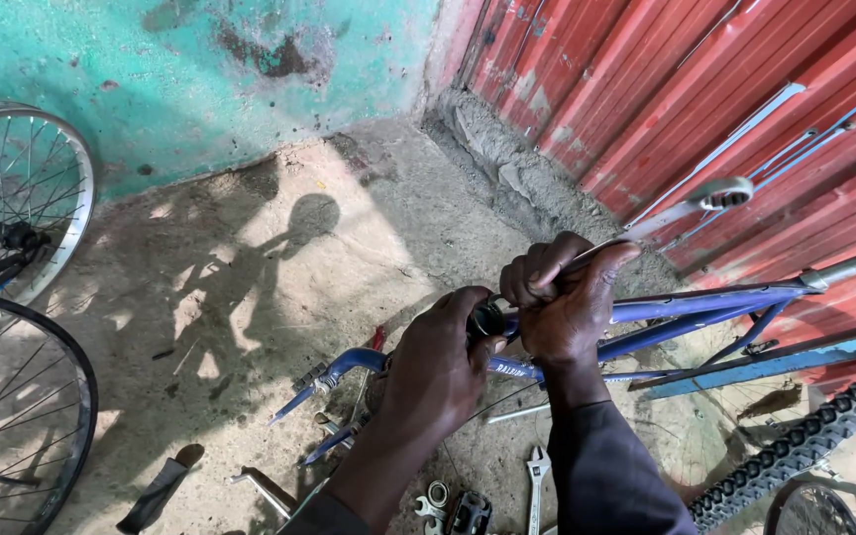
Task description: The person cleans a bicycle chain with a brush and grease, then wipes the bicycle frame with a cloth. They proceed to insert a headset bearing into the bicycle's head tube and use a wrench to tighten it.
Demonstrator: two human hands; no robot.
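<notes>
**Fingers clamped at blue bicycle frame**

Left hand [438,362] fingers curl closed over the blue bicycle frame [686,312] end. Right hand [564,297], just right, grips frame tube and silver spanner [691,203]. Spare spanners [537,485] lie below the frame.

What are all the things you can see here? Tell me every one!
bicycle frame: one, blue, upside-down in the middle, held by both hands
long spanner: one, silver, sticking up to the right from the right hand
small spanners: a few, silver, on the ground at the bottom
bare wheels: two, one silver rim and one black, at the left edge
knobbly tyre: one, black, bottom right
wall: one, green, top left
metal sheet: one, red, ridged, top right
ground: sandy concrete
left hand: on the frame's end
right hand: gripping the long spanner
</notes>
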